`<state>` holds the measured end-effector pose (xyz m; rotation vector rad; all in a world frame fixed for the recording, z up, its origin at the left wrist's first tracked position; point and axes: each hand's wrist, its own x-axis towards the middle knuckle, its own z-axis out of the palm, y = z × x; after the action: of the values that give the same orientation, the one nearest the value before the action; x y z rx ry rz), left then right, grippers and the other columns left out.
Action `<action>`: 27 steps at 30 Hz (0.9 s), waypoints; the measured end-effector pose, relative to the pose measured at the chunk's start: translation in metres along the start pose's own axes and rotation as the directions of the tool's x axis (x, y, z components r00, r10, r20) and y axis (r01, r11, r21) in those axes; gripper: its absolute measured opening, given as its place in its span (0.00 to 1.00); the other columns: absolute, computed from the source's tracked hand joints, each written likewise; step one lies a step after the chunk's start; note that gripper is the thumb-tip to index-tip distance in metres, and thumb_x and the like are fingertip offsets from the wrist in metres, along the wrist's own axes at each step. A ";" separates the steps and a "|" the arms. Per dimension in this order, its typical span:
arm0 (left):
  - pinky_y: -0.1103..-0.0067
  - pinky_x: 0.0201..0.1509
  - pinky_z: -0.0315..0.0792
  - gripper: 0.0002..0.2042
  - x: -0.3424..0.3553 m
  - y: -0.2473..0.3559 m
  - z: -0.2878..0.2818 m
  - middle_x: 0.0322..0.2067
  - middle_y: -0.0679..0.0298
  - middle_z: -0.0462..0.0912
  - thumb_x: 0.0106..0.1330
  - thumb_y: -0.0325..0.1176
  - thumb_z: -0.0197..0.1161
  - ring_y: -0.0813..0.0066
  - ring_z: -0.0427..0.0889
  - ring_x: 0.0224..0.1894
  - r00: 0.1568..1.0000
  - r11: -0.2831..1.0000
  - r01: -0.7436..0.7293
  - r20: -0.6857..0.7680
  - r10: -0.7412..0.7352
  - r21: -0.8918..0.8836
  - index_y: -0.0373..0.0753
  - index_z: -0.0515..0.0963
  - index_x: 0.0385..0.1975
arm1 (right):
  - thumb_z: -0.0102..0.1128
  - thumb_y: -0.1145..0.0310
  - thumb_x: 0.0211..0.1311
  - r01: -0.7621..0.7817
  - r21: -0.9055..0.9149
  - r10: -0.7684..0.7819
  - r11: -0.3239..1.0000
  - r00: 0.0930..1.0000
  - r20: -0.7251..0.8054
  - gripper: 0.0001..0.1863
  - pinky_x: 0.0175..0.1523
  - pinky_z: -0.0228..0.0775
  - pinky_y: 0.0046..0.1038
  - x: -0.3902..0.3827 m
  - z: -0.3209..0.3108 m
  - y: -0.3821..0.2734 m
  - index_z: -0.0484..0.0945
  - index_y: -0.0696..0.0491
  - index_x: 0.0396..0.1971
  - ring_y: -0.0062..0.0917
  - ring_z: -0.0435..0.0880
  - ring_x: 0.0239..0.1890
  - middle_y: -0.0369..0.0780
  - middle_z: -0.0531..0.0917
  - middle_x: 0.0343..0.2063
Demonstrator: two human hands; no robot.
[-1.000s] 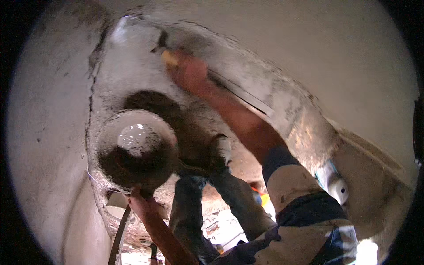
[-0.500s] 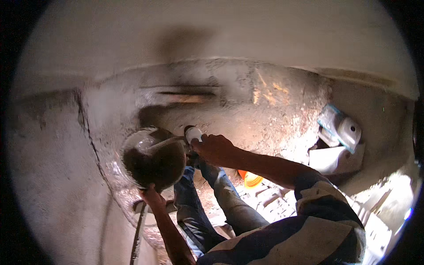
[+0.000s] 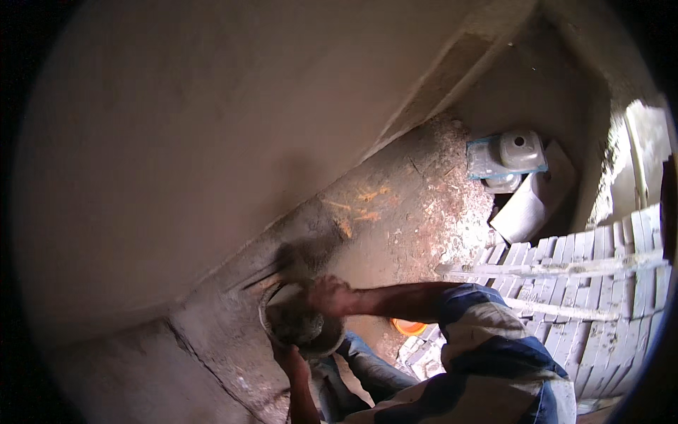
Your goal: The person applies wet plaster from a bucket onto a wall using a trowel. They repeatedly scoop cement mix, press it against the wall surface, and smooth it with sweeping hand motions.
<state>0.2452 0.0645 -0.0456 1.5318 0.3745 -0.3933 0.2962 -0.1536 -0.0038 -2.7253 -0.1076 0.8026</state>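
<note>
Bowl (image 3: 329, 335) is between six and seven o'clock in view, left hand (image 3: 289, 359) with fingers grasping its seven-o'clock edge, and grey mix (image 3: 296, 326) could spill if this hold slips or the right hand (image 3: 330, 295), near two o'clock, fingers too blurred to tell, knocks it.

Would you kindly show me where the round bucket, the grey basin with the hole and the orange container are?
Round bucket (image 3: 332, 340): head view, on its inner wall.
Grey basin (image 3: 522, 157): head view, on its surface below the hole.
Orange container (image 3: 409, 328): head view, on its visible orange part.
</note>
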 end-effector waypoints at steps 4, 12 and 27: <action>0.71 0.47 0.65 0.18 -0.003 0.021 0.036 0.38 0.53 0.75 0.58 0.36 0.54 0.63 0.73 0.41 0.987 0.958 -0.126 0.130 0.095 0.258 0.28 0.70 0.42 | 0.60 0.67 0.40 0.108 0.100 -0.122 0.989 0.981 0.148 0.11 0.34 0.72 0.33 0.006 0.086 0.093 0.79 0.44 0.29 0.29 0.79 0.30 0.39 0.80 0.28; 0.80 0.33 0.67 0.14 -0.033 0.093 0.042 0.33 0.65 0.74 0.52 0.23 0.57 0.78 0.72 0.32 0.934 0.988 0.139 0.322 -0.151 0.061 0.34 0.69 0.40 | 0.47 0.51 0.62 -0.765 0.612 -0.250 0.203 0.563 0.787 0.14 0.19 0.60 0.23 -0.131 0.011 0.055 0.69 0.46 0.31 0.20 0.68 0.19 0.34 0.71 0.24; 0.76 0.44 0.69 0.20 -0.088 0.137 0.158 0.42 0.61 0.74 0.52 0.18 0.51 0.72 0.74 0.39 0.847 0.994 0.083 0.520 -0.108 0.070 0.32 0.66 0.48 | 0.40 0.54 0.67 -0.265 0.001 -0.260 -0.964 0.947 -0.189 0.21 0.20 0.67 0.23 -0.272 -0.023 0.044 0.67 0.55 0.50 0.20 0.71 0.18 0.38 0.72 0.24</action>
<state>0.2307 -0.0919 0.1179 1.3838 0.0086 -0.8813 0.0788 -0.2432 0.1422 0.4036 0.3383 0.2958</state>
